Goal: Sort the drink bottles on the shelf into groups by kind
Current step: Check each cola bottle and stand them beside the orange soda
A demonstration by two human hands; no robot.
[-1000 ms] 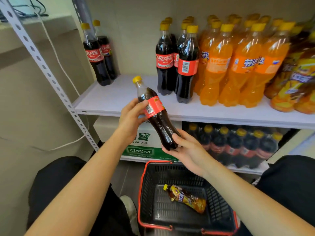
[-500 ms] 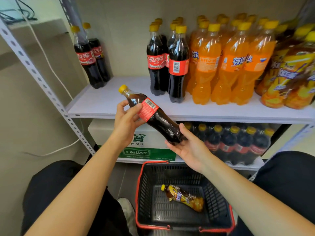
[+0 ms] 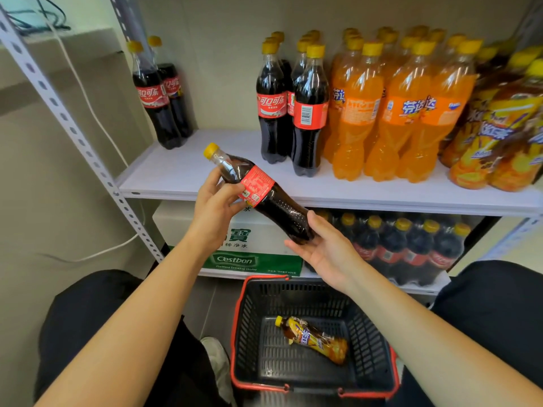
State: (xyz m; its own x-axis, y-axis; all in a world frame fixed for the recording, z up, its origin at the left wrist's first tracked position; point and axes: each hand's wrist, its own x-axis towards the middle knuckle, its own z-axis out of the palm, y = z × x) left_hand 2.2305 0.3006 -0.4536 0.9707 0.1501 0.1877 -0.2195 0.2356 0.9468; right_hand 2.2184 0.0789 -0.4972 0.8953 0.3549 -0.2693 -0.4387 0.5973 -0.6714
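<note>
In front of the white shelf (image 3: 182, 168), with the black basket (image 3: 245, 306) at six o'clock below, a cola bottle (image 3: 276, 207) is held tilted, cap toward ten o'clock. The left hand (image 3: 214, 210) curls its fingers round the label; the right hand (image 3: 326, 251), fingers straight and relaxed, props the base.

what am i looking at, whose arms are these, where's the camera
There is no machine: these are a person's bare arms, filmed by one camera worn on their head. The left hand grips a dark cola bottle with a yellow cap and red label near its neck; the right hand lies open under its base. On the white shelf board stand more cola bottles, orange soda bottles and yellow-labelled tea bottles. Below, a black plastic basket with a red rim holds one tea bottle lying down.
</note>
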